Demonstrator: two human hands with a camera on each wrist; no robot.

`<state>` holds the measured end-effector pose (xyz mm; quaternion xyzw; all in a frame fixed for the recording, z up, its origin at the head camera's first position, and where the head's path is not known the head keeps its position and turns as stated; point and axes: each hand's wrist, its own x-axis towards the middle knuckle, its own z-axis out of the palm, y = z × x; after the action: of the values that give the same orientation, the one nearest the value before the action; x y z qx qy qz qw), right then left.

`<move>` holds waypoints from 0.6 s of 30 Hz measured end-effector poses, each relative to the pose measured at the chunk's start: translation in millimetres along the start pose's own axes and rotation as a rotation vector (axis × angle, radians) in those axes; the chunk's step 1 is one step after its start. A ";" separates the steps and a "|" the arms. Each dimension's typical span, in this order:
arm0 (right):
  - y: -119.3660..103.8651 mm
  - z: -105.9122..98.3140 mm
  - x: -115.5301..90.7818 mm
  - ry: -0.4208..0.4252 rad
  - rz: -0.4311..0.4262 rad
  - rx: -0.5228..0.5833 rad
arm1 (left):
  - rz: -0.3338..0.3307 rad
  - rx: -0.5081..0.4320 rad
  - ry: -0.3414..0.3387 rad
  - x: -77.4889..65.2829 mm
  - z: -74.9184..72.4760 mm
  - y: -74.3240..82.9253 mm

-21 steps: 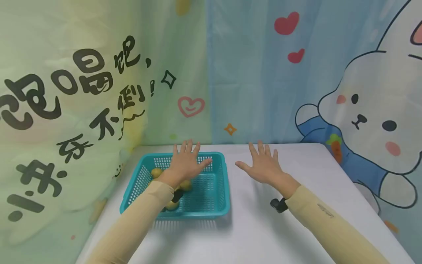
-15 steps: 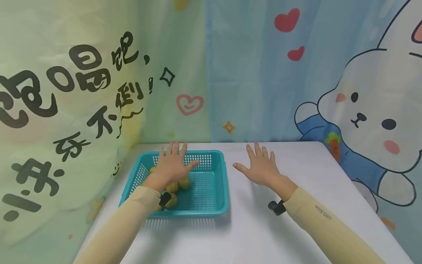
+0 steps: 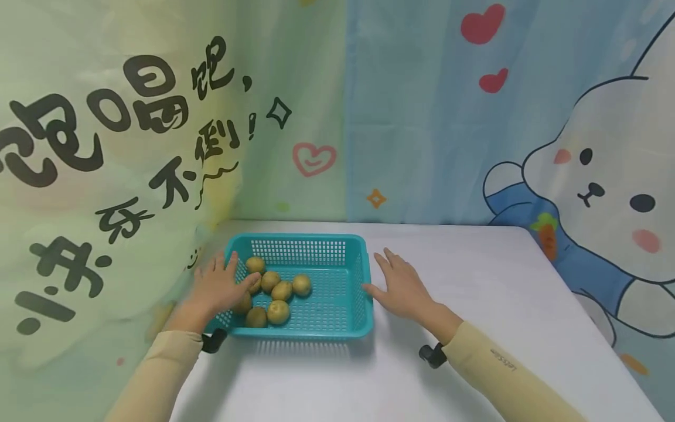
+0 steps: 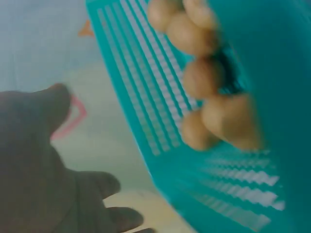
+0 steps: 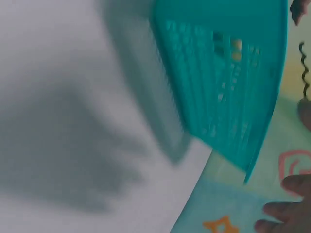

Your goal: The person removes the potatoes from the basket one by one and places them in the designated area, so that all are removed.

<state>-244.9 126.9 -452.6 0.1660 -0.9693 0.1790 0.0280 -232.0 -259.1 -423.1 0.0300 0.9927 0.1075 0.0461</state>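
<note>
A teal plastic basket (image 3: 337, 337) with perforated walls stands on the white table, several potatoes (image 3: 278, 312) gathered in its left half. My left hand (image 3: 216, 290) is over the basket's left side, fingers spread and straight, overlapping a potato in the head view. Just off the basket's right wall is my right hand (image 3: 403, 290), its fingers extended and its thumb pointing at the rim. The left wrist view shows the potatoes lying against one another behind the basket wall (image 4: 131, 97). In the right wrist view, fingertips (image 5: 277, 211) show near the basket's outer wall (image 5: 218, 87).
The white table (image 3: 453, 252) extends to the right of the basket and in front of it. A printed curtain (image 3: 411, 117) with hearts, lettering and a rabbit hangs behind and at the sides. Each wrist carries a small black camera (image 3: 433, 355).
My left hand has moved left and down, from over the basket's middle to its left side, uncovering the potatoes. My right hand has come closer to the basket's right side.
</note>
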 end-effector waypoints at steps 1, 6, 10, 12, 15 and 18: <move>-4.0 1.4 -0.8 0.013 -0.033 0.019 | -0.004 0.002 -0.009 -3.0 1.6 -6.2; -25.5 7.8 -0.1 0.043 -0.177 0.081 | -0.029 -0.027 -0.055 -15.4 8.2 -28.5; -37.9 13.4 1.6 -0.029 -0.194 0.075 | -0.050 -0.051 -0.057 -23.1 16.4 -36.2; -42.6 13.2 2.4 -0.095 -0.191 0.041 | -0.062 -0.074 -0.036 -24.8 23.6 -38.5; -47.1 6.8 6.3 -0.203 -0.208 -0.031 | -0.081 -0.147 0.006 -25.4 32.8 -40.0; -51.0 -3.2 14.7 -0.315 -0.234 -0.097 | -0.092 -0.210 0.063 -23.9 42.6 -43.6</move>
<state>-241.9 78.6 -430.7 0.3017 -0.9434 0.0994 -0.0954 -206.2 -294.4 -472.0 -0.0241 0.9772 0.2097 0.0224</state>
